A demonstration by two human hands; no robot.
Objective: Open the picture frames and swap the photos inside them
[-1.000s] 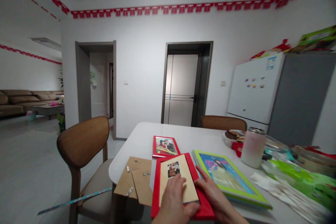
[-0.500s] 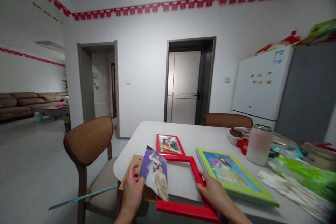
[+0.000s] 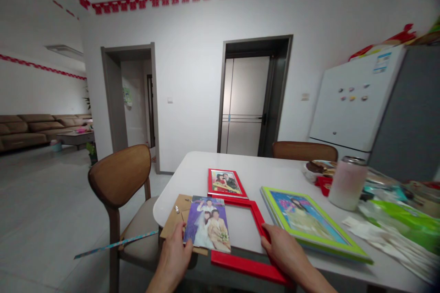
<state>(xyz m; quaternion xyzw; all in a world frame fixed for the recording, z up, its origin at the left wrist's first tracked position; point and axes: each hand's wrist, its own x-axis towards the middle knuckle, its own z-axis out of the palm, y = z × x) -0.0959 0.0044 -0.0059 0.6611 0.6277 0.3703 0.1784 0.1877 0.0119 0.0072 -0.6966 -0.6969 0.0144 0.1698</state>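
Observation:
My left hand (image 3: 177,249) pinches the lower left edge of a photo (image 3: 208,224) of people in wedding clothes on a purple ground. The photo lies over the left part of an empty red picture frame (image 3: 256,215), whose right side my right hand (image 3: 283,247) grips. Behind the photo, partly hidden, is a brown backing board (image 3: 173,219) with small metal clips at the table's left edge. Beyond it lies a smaller red frame (image 3: 227,183) holding a couple's picture. A green frame (image 3: 319,233) with a picture lies right of my right hand.
On the right of the white table (image 3: 195,162) stand a pink-white tumbler (image 3: 348,185), a green plastic pack (image 3: 405,219) and crumpled white cloth or paper (image 3: 381,238). Wooden chairs stand at the left (image 3: 120,174) and far side; a patterned strip (image 3: 117,243) crosses the left seat.
The photo has turned from tilted to nearly upright and flatter, now facing me more fully over the red frame's left side. The view has shifted slightly; my right hand keeps its grip.

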